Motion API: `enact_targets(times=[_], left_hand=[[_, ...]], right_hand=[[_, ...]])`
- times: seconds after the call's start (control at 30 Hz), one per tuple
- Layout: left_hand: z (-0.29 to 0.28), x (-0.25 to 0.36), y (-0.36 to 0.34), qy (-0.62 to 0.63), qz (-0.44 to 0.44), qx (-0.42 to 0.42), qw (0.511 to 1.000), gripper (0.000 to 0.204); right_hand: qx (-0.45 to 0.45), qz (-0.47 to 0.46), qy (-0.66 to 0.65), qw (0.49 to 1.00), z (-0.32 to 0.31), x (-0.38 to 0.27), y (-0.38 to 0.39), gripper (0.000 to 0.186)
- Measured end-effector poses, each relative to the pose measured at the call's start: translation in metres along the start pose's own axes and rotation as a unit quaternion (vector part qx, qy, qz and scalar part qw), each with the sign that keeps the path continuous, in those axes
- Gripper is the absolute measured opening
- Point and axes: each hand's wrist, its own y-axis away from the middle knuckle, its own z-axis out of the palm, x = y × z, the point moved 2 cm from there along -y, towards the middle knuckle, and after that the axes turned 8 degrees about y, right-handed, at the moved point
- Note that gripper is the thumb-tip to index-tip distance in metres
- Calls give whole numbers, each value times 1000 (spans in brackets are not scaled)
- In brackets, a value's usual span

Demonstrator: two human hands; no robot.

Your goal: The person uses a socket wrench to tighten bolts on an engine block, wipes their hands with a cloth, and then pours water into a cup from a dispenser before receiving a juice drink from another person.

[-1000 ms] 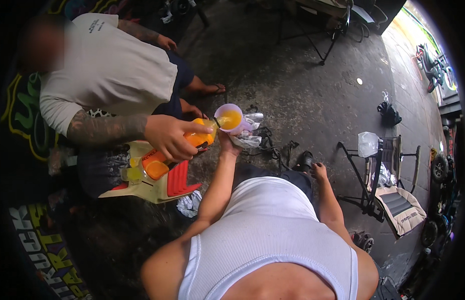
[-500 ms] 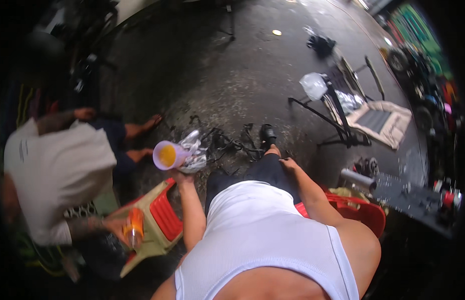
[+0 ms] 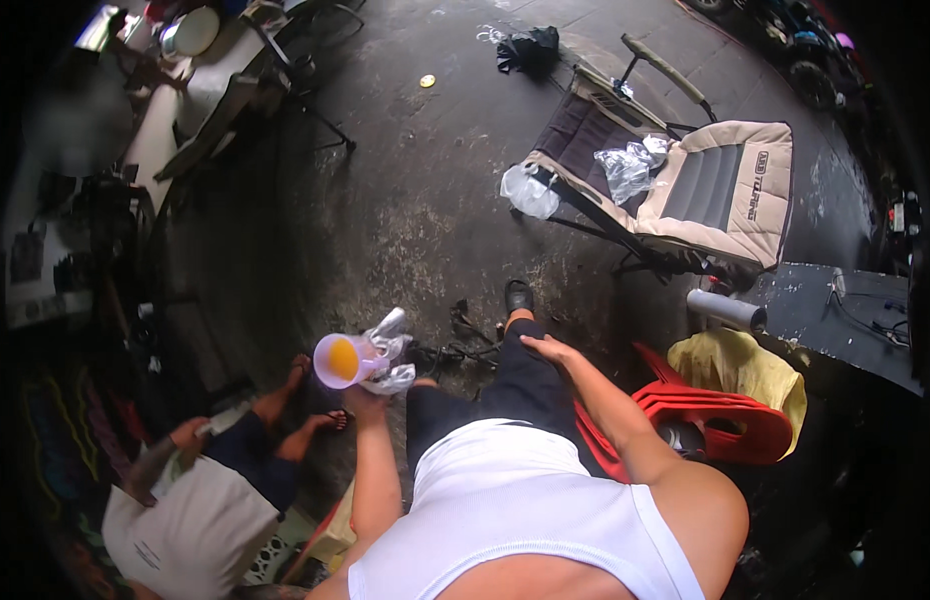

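Note:
A translucent pale purple cup (image 3: 362,368) of yellow-orange drink is held in my left hand (image 3: 362,400), to the left of my knees. Its mouth tilts toward me, and my fingers are mostly hidden behind it. Crumpled silver foil-like wrapping (image 3: 393,378) sticks out beside the cup; whether my fingers grip it too is unclear. My right hand (image 3: 548,347) lies on the dark shorts (image 3: 515,375) near my right knee, fingers stretched out and holding nothing.
At lower left sits a person in a beige shirt (image 3: 190,525). A folding padded chair (image 3: 730,190) with a plastic bag (image 3: 530,192) stands ahead right. Stacked red plastic chairs (image 3: 720,415), a yellow cloth (image 3: 750,365) and a dark bench (image 3: 835,315) are on my right.
The view has shifted, bringing the folding chair closer to the middle and the person lower. The person's orange bottle is out of sight. My left hand keeps the cup; my right stays on my leg.

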Motion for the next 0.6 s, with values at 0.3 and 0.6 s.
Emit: enact_targets(times=[0.3, 0.6], left_hand=[[243, -19, -114, 57, -196, -224, 953, 39], [334, -58, -286, -41, -402, -260, 877, 39]], right_hand=[[149, -160, -414, 884, -75, -266, -76, 64], [624, -41, -288, 725, -88, -277, -168, 20]])
